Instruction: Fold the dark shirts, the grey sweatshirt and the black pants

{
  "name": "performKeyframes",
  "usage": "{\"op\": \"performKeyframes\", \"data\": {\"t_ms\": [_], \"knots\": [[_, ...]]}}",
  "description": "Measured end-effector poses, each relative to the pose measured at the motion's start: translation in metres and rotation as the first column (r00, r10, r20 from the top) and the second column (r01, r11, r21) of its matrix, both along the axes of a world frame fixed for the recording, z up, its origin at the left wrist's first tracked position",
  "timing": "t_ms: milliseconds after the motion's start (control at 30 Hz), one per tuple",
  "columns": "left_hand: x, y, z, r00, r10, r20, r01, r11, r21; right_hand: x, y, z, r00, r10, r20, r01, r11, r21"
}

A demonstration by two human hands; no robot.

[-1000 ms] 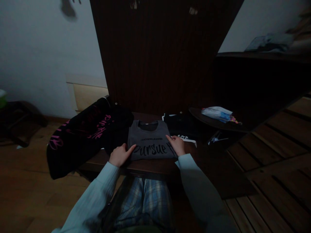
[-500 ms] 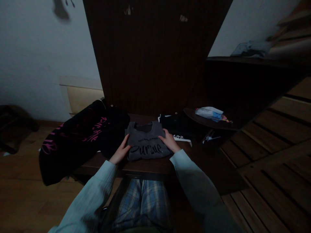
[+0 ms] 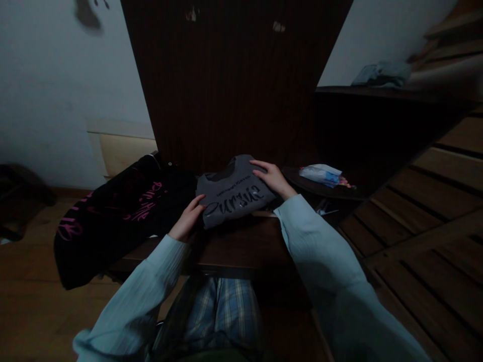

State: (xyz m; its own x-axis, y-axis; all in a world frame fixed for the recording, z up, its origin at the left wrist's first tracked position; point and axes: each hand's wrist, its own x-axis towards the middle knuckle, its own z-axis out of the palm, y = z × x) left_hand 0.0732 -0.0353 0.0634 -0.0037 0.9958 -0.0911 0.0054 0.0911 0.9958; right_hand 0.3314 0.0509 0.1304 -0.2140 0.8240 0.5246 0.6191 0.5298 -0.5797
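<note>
A folded grey shirt point(image 3: 234, 193) with black lettering is held between my two hands, tilted with its right side higher. My left hand point(image 3: 190, 217) grips its left edge, thumb and fingers closed at the side. At the upper right edge, my right hand point(image 3: 274, 177) holds the fabric, fingers lying over the top and the rest hidden beneath. Left of the shirt, a black garment point(image 3: 113, 216) with pink lettering drapes over the front of the dark bench point(image 3: 234, 246). Part of a white item point(image 3: 264, 213) shows under the shirt's right side.
A dark wooden panel point(image 3: 234, 85) rises behind the bench. To the right, a rounded shelf point(image 3: 305, 182) holds a white and blue plastic packet point(image 3: 322, 174). Cloth point(image 3: 383, 74) lies on a higher ledge, and a slatted wooden structure point(image 3: 422, 226) stands at far right.
Both hands have lifted the grey shirt off the bench and moved it right and away from me, over the dark clothes there. Its right side has risen more than its left.
</note>
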Motion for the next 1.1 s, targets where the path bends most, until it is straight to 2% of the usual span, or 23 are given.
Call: {"op": "performKeyframes", "data": {"t_ms": [100, 233, 333, 433, 500, 567, 700, 800, 867, 967, 1033, 1100], "knots": [[0.012, 0.013, 0.007, 0.999, 0.013, 0.03, -0.014, 1.0, 0.015, 0.007, 0.01, 0.011, 1.0, 0.016, 0.024, -0.017, 1.0, 0.014], [0.03, 0.041, 0.013, 0.999, 0.018, 0.042, -0.025, 0.982, 0.186, 0.02, 0.022, 0.018, 0.998, -0.005, 0.069, 0.002, 0.999, 0.037], [0.049, 0.067, 0.015, 1.0, -0.012, 0.0, 0.011, 0.948, 0.318, 0.044, 0.029, 0.022, 0.993, -0.103, 0.057, 0.095, 0.988, 0.125], [0.075, 0.09, 0.01, 0.996, -0.077, -0.033, 0.084, 0.892, 0.444, 0.079, 0.033, 0.019, 0.971, -0.234, 0.039, 0.221, 0.952, 0.211], [0.096, 0.102, -0.001, 0.991, -0.127, -0.041, 0.131, 0.862, 0.49, 0.103, 0.032, 0.008, 0.948, -0.313, 0.051, 0.294, 0.929, 0.223], [0.117, 0.111, -0.017, 0.984, -0.17, -0.047, 0.171, 0.856, 0.488, 0.121, 0.03, -0.014, 0.918, -0.388, 0.081, 0.367, 0.91, 0.195], [0.145, 0.121, -0.055, 0.968, -0.24, -0.074, 0.251, 0.91, 0.33, 0.14, 0.021, -0.076, 0.856, -0.469, 0.218, 0.479, 0.878, 0.008], [0.15, 0.126, -0.069, 0.964, -0.254, -0.075, 0.265, 0.924, 0.275, 0.144, 0.017, -0.108, 0.827, -0.49, 0.275, 0.537, 0.834, -0.126], [0.15, 0.129, -0.068, 0.963, -0.258, -0.079, 0.27, 0.918, 0.29, 0.143, 0.016, -0.113, 0.816, -0.512, 0.269, 0.557, 0.822, -0.123], [0.153, 0.134, -0.058, 0.957, -0.27, -0.102, 0.288, 0.879, 0.379, 0.14, 0.015, -0.105, 0.804, -0.546, 0.236, 0.558, 0.83, 0.016], [0.156, 0.137, -0.054, 0.957, -0.264, -0.123, 0.291, 0.847, 0.444, 0.137, 0.012, -0.1, 0.768, -0.602, 0.217, 0.596, 0.797, 0.1], [0.158, 0.139, -0.057, 0.962, -0.238, -0.137, 0.274, 0.862, 0.426, 0.134, 0.009, -0.101, 0.711, -0.664, 0.234, 0.659, 0.744, 0.108]]}}
